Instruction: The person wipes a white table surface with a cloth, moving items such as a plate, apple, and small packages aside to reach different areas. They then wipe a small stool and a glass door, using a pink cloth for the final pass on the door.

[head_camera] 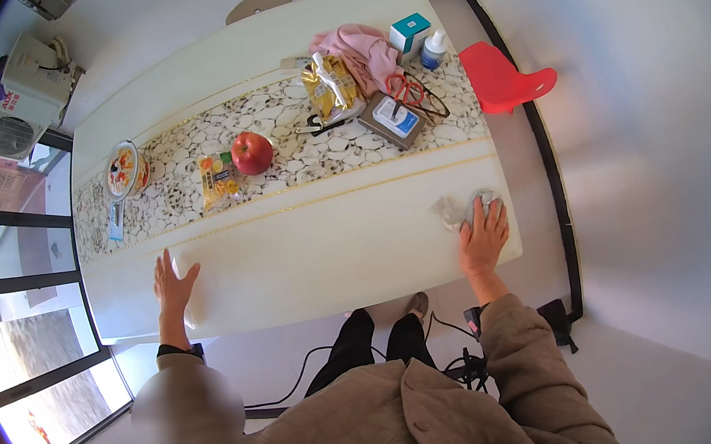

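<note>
Near the table's right front corner, my right hand [483,243] presses a crumpled white wipe or tissue [447,212] against the white tabletop [319,254]. Its fingers lie over part of the wipe and hide it. My left hand [175,287] is at the left front of the table with nothing in it, thumb and fingers apart. Whether it touches the surface I cannot tell. Beyond it lie a small yellow snack packet [218,178] and a red apple [252,153], side by side on the stone-patterned strip.
A lidded clear bowl [123,171] stands far left. Toward the back right are a gold tissue pack [333,89], pink cloth [361,51], red-handled scissors [404,90], a dark box [386,122], teal-and-white box [410,36] and pump bottle [434,51]. A red chair [502,79] adjoins the right edge.
</note>
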The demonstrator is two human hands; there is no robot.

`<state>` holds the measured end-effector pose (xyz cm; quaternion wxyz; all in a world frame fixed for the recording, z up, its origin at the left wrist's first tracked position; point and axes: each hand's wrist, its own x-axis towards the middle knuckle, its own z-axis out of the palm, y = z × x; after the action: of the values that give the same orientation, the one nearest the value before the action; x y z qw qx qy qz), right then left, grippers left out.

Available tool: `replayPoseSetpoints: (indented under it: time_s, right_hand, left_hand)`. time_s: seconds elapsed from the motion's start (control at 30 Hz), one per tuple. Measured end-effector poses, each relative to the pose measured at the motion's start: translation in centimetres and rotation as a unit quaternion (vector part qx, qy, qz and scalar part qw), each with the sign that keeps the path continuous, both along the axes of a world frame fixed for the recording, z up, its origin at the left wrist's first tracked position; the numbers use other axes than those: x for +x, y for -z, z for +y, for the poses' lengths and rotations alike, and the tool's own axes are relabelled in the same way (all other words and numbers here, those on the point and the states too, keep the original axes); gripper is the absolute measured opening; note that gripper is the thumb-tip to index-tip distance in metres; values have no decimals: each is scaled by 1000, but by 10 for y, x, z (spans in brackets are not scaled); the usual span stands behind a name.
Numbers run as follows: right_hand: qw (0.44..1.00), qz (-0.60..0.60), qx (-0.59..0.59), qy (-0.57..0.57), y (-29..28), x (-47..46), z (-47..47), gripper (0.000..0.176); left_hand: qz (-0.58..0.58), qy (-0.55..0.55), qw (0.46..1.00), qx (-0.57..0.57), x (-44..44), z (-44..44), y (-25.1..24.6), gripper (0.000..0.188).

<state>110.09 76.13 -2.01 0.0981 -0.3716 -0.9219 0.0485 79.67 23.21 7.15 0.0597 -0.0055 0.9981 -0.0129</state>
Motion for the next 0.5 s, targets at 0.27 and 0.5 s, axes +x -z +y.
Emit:
replayPoseSetpoints:
  time_s: [0.27, 0.5]
  right_hand:
    - [1000, 2, 1, -1, 2, 0, 2, 56]
    - [1000, 17, -9, 0, 2, 0, 2, 57]
  left_hand:
    - [54, 291, 837, 461, -2, 268, -3, 44]
    - [-38, 197, 879, 432, -56, 428, 29, 77]
